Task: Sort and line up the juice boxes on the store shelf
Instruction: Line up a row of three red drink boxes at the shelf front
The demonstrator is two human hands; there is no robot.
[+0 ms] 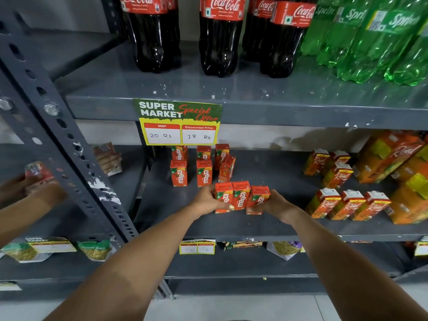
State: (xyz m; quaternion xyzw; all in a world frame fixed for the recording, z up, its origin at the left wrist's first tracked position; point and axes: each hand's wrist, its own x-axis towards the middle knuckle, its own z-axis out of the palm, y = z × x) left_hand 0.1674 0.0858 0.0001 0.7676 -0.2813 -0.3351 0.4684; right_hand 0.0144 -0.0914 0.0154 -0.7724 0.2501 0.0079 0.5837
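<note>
Three small red Maaza juice boxes (240, 195) stand side by side near the front of the grey middle shelf (231, 225). My left hand (206, 201) grips the leftmost one and my right hand (275, 205) grips the rightmost one, which tilts slightly. Behind them stand more Maaza boxes (203, 171) in rough rows, one of them (227, 169) leaning. To the right, small orange Real juice boxes (349, 205) form a front row, with others (337, 173) behind.
Large orange Real cartons (393, 158) fill the right end. Cola bottles (220, 38) and green Sprite bottles (370, 38) stand on the upper shelf, above a price sign (178, 122). Another person's hands (34, 188) hold a packet at the left, past the steel upright (69, 144).
</note>
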